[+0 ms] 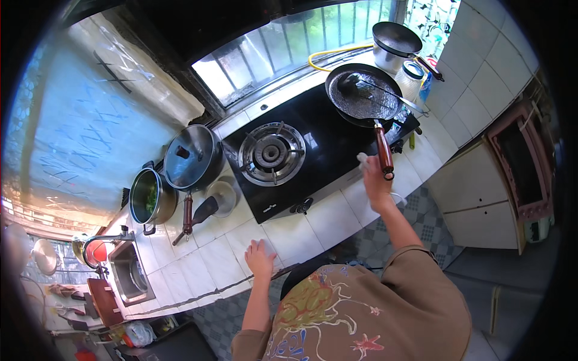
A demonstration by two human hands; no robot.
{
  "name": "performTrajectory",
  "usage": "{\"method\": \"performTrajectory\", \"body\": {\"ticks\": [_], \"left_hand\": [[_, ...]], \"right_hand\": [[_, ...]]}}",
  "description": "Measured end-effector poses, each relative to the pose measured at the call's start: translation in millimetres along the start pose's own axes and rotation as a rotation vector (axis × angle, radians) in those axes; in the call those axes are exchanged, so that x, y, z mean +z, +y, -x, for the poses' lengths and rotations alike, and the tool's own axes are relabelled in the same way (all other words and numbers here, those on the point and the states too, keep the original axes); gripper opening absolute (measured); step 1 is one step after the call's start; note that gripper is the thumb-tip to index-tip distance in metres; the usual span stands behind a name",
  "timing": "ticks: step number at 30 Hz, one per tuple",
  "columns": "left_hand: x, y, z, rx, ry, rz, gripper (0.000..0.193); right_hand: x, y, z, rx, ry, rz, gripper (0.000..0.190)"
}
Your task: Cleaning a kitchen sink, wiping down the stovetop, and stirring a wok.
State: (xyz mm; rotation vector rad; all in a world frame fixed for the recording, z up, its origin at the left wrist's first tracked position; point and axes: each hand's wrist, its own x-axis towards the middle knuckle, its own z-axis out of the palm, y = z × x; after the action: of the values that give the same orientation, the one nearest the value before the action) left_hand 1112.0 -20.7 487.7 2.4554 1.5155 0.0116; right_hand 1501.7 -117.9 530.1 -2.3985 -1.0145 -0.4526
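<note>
My right hand point(377, 180) is at the front edge of the black glass gas cooktop point(311, 151), gripping a crumpled white cloth or tissue point(362, 159). Just above that hand hangs the reddish-brown handle point(383, 146) of a dark frying pan point(356, 106). A metal-handled utensil point(390, 92) with a dark head lies in the pan, which sits over the right burner. My left hand point(260, 259) rests on the white tiled counter point(311, 230) near its front edge, fingers spread and holding nothing. The left burner point(271, 153) is bare, and no flame shows.
Left of the cooktop stand a glass-lidded pan point(189, 155), a steel pot point(151, 196) holding something green, and a black spatula point(205, 210) on a pale dish point(226, 198). Farther left is a sink point(129, 273). A jar point(411, 79) and another frying pan point(397, 38) stand back right.
</note>
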Motion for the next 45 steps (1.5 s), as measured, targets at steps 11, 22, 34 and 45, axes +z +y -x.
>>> {"method": "performTrajectory", "body": {"ticks": [11,22,34,45], "left_hand": [[4,5,4,-0.064,0.058,0.031,0.066],[2,8,-2,-0.087,0.022,0.048,0.065],[10,2,1,-0.021,0.047,0.044,0.065],[3,3,-1,0.001,0.052,0.049,0.064]], "right_hand": [[29,-109,3,-0.146,-0.344,-0.24,0.02],[27,-86,2,-0.382,-0.16,-0.076,0.029],[31,-124,27,-0.188,-0.251,-0.093,0.038],[14,-36,1,-0.132,-0.116,0.098,0.037]]}}
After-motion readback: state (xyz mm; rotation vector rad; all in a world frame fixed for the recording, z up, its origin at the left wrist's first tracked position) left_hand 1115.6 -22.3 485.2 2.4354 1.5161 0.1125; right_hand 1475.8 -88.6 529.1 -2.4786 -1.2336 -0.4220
